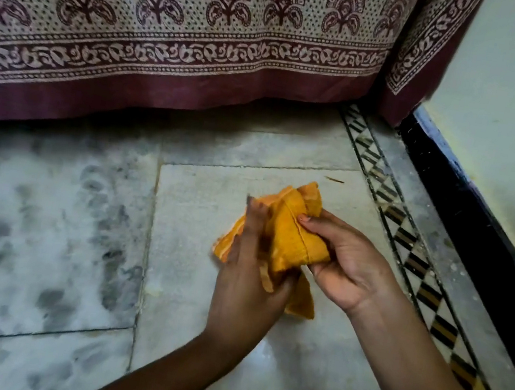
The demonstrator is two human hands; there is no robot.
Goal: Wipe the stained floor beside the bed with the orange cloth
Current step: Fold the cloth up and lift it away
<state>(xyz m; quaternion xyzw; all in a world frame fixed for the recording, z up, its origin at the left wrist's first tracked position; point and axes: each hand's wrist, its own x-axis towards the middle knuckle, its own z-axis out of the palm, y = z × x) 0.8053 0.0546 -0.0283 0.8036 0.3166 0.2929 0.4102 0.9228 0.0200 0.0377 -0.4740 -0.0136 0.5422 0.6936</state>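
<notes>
- The cloth is bunched between both hands, held just above the floor. It is probably being folded into a pad before wiping.
- The left hand grips the cloth's near side with curled fingers. It is blurred, so the details are unclear.
- The right hand pinches the other side, thumb on top and fingers beneath, likely to steady the fold.
- A loose tail hangs below the hands.
- Grey stains lie to the left of the left hand and look unwiped.
- The bedsheet hangs beyond the hands.
- No brand or writing can be read anywhere.
</notes>
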